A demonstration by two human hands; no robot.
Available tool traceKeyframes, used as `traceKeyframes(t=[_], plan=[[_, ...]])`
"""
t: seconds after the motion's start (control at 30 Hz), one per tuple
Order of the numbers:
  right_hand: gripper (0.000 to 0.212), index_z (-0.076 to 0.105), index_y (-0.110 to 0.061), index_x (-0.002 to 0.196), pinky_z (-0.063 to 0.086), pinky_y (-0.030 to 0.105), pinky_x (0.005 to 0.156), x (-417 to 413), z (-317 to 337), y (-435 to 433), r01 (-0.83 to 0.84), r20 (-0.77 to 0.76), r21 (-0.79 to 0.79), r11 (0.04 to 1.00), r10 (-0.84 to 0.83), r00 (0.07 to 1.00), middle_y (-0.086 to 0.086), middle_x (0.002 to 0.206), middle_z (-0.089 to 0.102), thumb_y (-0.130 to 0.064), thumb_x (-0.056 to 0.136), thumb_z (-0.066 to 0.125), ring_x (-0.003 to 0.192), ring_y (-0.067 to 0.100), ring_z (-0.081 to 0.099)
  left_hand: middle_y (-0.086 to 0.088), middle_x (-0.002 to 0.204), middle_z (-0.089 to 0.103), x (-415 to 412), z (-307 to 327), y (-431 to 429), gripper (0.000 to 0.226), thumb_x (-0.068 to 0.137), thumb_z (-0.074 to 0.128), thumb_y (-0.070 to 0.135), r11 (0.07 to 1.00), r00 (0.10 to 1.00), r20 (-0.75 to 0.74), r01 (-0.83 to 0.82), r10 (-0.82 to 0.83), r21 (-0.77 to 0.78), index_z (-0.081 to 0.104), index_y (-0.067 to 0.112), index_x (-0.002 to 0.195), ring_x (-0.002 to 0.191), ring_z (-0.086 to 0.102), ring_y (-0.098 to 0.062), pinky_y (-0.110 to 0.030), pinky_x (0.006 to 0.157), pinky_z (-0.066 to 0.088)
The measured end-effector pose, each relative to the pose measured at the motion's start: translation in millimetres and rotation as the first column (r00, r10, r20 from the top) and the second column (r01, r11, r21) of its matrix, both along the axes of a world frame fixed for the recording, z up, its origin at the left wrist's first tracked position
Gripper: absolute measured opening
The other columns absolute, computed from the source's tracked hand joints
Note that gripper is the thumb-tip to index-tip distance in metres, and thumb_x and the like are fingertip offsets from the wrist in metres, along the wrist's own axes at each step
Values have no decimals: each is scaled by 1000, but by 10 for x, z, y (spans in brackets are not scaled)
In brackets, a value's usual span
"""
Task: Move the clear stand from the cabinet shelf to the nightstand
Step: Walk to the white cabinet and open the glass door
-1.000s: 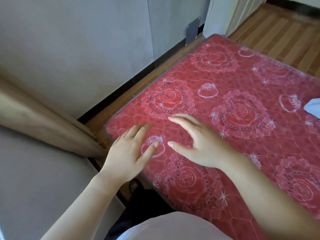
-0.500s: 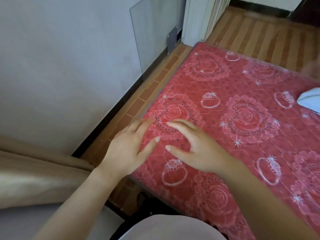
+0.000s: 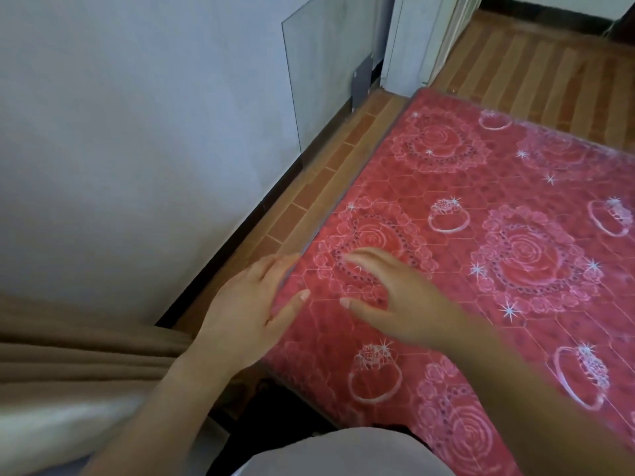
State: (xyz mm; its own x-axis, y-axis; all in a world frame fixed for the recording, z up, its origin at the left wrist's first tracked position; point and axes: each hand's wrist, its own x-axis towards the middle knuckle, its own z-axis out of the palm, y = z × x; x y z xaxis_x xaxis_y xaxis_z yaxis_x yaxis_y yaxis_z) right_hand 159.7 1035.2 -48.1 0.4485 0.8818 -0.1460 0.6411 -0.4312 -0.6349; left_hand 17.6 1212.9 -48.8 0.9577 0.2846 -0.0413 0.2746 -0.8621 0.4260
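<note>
My left hand [image 3: 251, 304] hovers at the left edge of a red rose-patterned surface [image 3: 515, 201], fingers spread. My right hand [image 3: 395, 300] hovers over the same surface just to the right, fingers spread, thumb pointing at the left thumb. I see nothing between or in the hands. No clear stand, cabinet shelf or nightstand can be made out. A clear flat pane [image 3: 330, 63] leans against the grey wall at the back.
A beige curtain [image 3: 68, 355] hangs at the lower left. A strip of brown tiled floor [image 3: 309, 207] runs between wall and red surface. A white panel [image 3: 419, 36] and a small grey plate [image 3: 362, 80] stand at the back, with wood flooring [image 3: 532, 63] beyond.
Both hands have drifted left relative to the red surface, the left one now over its edge. The view has swung, showing more wall and the clear pane; the white thing at the right is out of view.
</note>
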Motion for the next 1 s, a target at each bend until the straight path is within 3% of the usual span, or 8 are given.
traceKeyframes(t=[0.27,0.5,0.6,0.83,1.0], plan=[[65,31,-29,141,22,21,104,-25,-110,1191,59,44,7,998,-59,997,-6,147,32,-55,84,51,132,8,31,5,135,47,197,-139,1232,62,86,24,63,995,996,32,82,-81,-47,37,27,135,120,46,-13,-28,97,38],[67,36,-29,137,35,31,105,-236,-68,2592,135,12,73,988,-136,991,-5,142,39,-62,80,47,128,9,37,8,141,42,89,-1,2654,64,83,20,65,996,996,-24,84,-84,-18,31,33,137,125,42,-10,-29,100,38],[65,38,-26,136,34,26,104,-252,-52,3100,155,-11,114,981,-155,988,-6,141,40,-57,80,50,127,8,39,8,141,42,73,47,3101,69,80,17,67,997,997,-21,68,-69,-32,32,32,138,125,42,-10,-31,100,38],[62,37,-27,137,32,23,103,-257,-138,3801,136,-16,121,983,-135,991,-7,143,37,-52,84,55,128,8,37,8,142,42,-86,27,3769,73,78,15,67,999,998,-47,39,-41,-38,32,31,138,126,42,-9,-23,98,32],[62,34,-31,138,33,30,107,-287,-279,4122,102,-54,111,989,-96,994,-7,146,35,-55,84,53,131,9,35,8,143,40,-111,-34,4046,73,77,15,69,1000,998,-70,-1,-1,-29,30,32,138,127,40,-9,-31,102,37]])
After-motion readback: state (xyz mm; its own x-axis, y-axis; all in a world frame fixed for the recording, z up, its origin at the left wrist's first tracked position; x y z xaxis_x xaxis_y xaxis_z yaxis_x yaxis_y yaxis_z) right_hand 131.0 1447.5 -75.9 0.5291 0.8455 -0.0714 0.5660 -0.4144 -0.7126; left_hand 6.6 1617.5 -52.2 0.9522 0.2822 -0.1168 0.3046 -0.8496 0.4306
